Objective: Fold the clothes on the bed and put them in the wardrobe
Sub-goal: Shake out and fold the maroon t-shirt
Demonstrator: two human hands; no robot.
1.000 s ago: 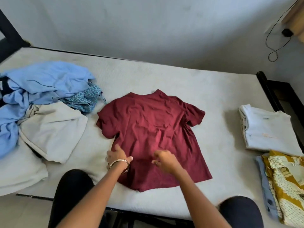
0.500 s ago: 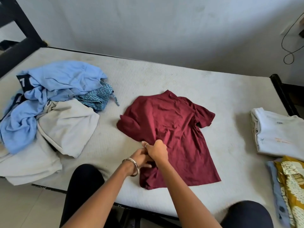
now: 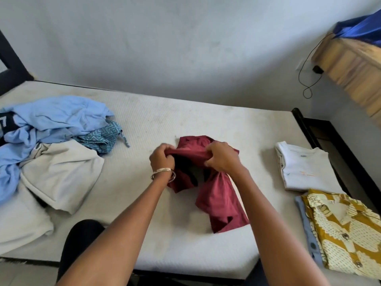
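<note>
Two hands grip the maroon T-shirt (image 3: 220,201) mid-mattress (image 3: 185,120): left hand (image 3: 161,156) and right hand (image 3: 221,156) bunch its hem, lifting it open. Right lie a folded yellow patterned shirt (image 3: 342,230) and, farther, a white T-shirt (image 3: 305,166); unfolded clothes (image 3: 51,145) heap far left.

Maroon t-shirt (image 3: 218,195) mid-mattress, plain, no print, inside looks darker. Mattress (image 3: 144,124) off-white with faint quilted texture, black bed frame (image 3: 321,141) at right edge. Left edge heap: light blue garment (image 3: 55,118) with a black patch bearing white lettering, teal cloth (image 3: 103,137) with zigzag geometric print, pale grey-cream garment (image 3: 61,172). Right edge: white folded t-shirt (image 3: 305,168) with tiny dark and orange marks; mustard-yellow shirt (image 3: 346,230) with cream shapes and dotted pattern, dark buttons, on a pale blue-grey piece (image 3: 307,230). Silver bangles (image 3: 162,173) on left wrist. Wall (image 3: 165,48) pale grey-white.
</note>
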